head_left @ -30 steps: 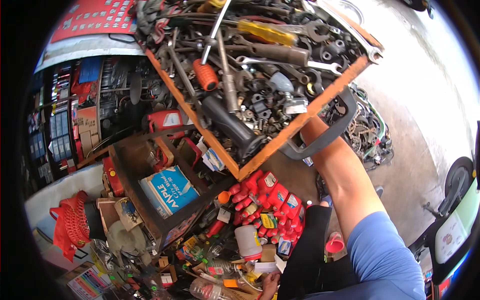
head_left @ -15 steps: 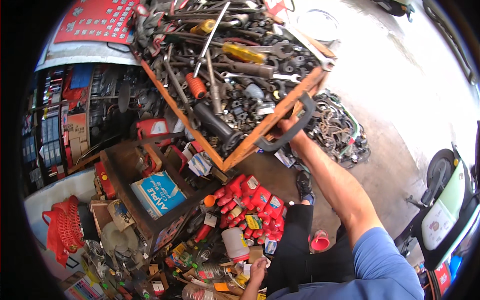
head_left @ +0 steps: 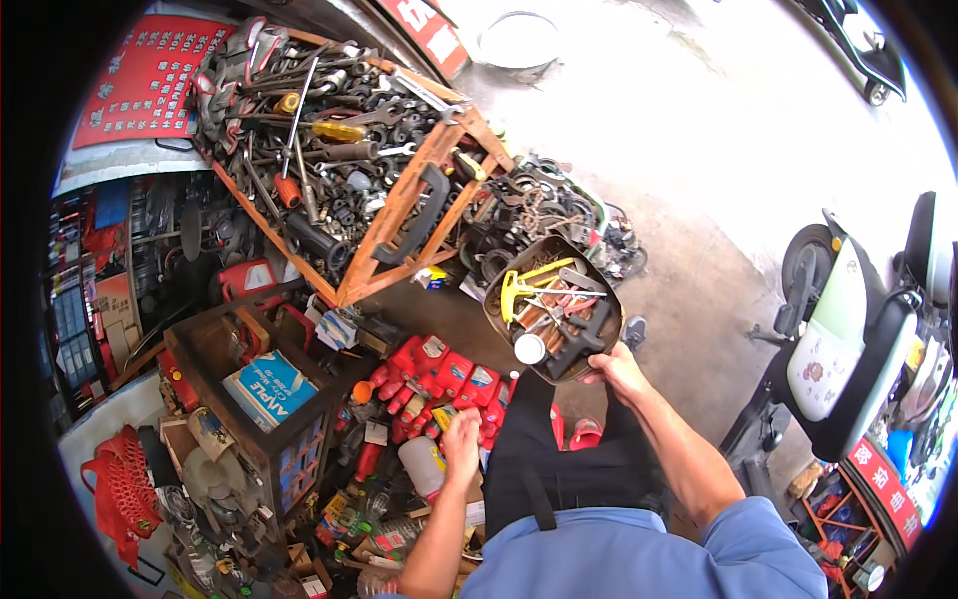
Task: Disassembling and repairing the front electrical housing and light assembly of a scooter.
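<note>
My right grip (head_left: 614, 374) clamps the tray (head_left: 615, 311) by its near-right corner, likely to steady its tools (head_left: 589, 331); my left grip (head_left: 461, 446) I cannot judge.

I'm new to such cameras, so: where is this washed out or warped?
Head view: glare bleaches the floor at upper right; head view: the pale ledge below the red sign bows, fisheye-style; head view: the tray in the right hand looks fairly clear.
</note>
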`<state>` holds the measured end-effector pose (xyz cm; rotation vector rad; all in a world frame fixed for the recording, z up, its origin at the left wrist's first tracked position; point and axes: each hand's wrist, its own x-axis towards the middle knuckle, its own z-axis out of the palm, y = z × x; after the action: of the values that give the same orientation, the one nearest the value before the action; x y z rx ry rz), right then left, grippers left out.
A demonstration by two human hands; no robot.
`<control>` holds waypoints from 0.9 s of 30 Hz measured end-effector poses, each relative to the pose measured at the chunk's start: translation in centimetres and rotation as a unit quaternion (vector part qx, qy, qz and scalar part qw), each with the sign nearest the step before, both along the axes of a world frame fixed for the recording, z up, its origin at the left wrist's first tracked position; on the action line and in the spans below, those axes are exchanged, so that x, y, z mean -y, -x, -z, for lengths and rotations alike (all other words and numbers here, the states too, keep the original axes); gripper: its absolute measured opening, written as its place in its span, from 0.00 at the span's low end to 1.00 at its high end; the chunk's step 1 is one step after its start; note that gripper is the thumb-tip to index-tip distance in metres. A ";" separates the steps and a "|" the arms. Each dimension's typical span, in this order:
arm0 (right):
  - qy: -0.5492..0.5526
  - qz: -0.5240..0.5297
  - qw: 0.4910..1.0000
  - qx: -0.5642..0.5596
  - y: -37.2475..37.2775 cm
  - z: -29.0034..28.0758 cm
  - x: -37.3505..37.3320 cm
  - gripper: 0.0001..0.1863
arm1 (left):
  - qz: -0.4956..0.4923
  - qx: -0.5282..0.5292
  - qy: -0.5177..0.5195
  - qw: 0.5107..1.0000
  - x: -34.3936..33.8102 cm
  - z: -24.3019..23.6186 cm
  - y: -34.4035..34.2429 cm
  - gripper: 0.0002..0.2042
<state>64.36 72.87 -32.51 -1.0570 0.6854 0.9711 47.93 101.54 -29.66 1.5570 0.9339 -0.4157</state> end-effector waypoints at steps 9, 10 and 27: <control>-0.012 0.050 0.997 0.058 5.0 -6.1 7.0 0.20 | 0.209 0.223 -0.236 0.922 10.2 -10.5 -12.9 0.08; -0.022 0.050 0.997 0.060 5.2 -6.4 7.2 0.20 | 0.231 0.228 -0.220 0.920 11.5 -11.4 -13.7 0.08; 0.001 0.088 0.987 0.131 7.0 -9.7 8.3 0.19 | 0.393 0.163 -0.246 0.871 17.9 -14.9 -16.3 0.12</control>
<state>57.38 64.61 -22.81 -1.0831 0.5504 0.6649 64.26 83.63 -14.79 2.3782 0.0866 -0.4712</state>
